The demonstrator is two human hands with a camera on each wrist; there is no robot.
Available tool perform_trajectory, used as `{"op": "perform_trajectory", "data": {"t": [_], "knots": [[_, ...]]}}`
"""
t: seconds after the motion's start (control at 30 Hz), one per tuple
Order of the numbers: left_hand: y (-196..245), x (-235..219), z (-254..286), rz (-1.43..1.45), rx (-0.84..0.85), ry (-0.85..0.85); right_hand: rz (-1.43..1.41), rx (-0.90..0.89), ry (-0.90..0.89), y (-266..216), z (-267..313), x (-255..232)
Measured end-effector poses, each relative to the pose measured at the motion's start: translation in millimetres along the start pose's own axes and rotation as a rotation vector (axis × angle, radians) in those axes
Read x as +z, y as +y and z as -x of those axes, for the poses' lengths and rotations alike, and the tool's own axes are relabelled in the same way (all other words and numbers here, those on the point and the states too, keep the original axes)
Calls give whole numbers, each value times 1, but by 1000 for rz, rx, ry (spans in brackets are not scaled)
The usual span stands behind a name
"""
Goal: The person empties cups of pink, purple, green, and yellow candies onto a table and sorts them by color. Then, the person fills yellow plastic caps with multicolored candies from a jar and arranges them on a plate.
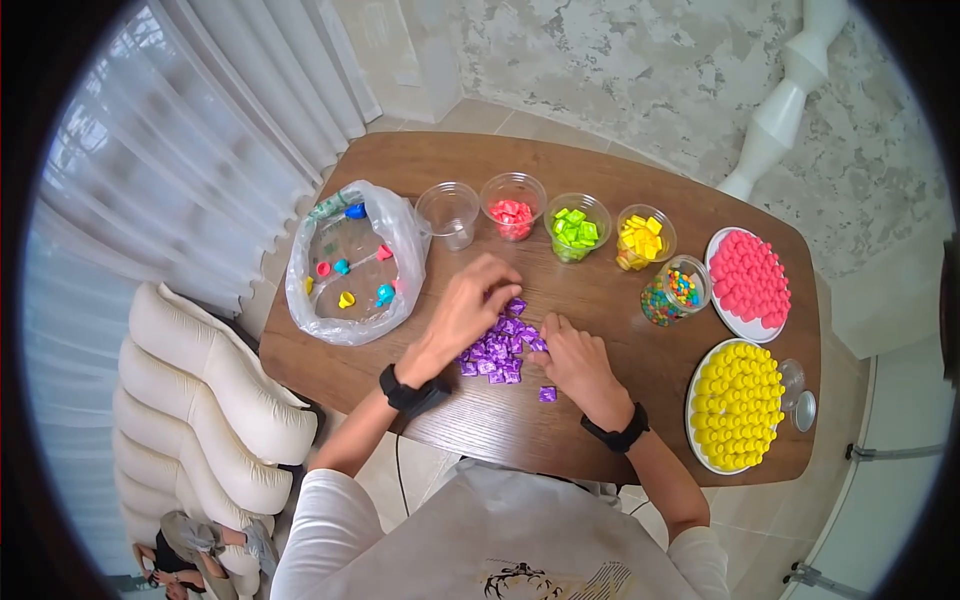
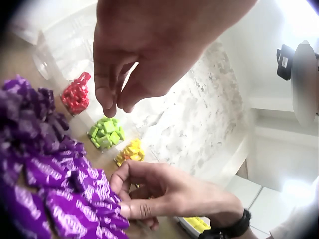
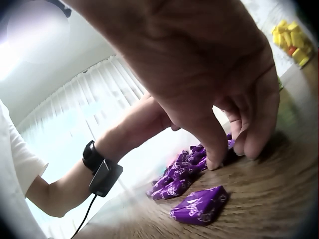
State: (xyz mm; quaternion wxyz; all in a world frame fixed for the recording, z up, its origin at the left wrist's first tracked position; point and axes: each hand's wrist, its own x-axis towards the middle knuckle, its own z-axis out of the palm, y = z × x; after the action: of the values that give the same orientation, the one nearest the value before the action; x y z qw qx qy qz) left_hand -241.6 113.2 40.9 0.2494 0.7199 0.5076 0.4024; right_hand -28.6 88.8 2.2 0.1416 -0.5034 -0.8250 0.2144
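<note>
Bent fingers of the left hand (image 1: 468, 306) and right hand (image 1: 578, 362) hide parts of the purple wrapped pieces (image 1: 494, 352) heaped between them; whether either pinches one, I cannot tell. A strip of tabletop (image 1: 610, 300) separates the heap from the near edge, while clear cups (image 1: 447, 215) stand beyond and a plastic bag (image 1: 411, 255) lies leftward.

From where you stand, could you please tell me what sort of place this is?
Probably a living room or similar lounge: a cream sofa, sheer curtains and a wooden table suggest it.
</note>
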Motion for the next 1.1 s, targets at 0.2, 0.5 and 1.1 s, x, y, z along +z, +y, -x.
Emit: {"op": "perform_trajectory", "data": {"t": [0.2,0.5,1.1], "knots": [[11,10,29,37,2,-140,-99,42,-121,-7,-14,-23],[4,-3,15,199,-167,-116,-782,-29,48,-14,-37,-2],[-2,-17,3,101,-155,14,-189,-117,-180,-3,58,-23]]}}
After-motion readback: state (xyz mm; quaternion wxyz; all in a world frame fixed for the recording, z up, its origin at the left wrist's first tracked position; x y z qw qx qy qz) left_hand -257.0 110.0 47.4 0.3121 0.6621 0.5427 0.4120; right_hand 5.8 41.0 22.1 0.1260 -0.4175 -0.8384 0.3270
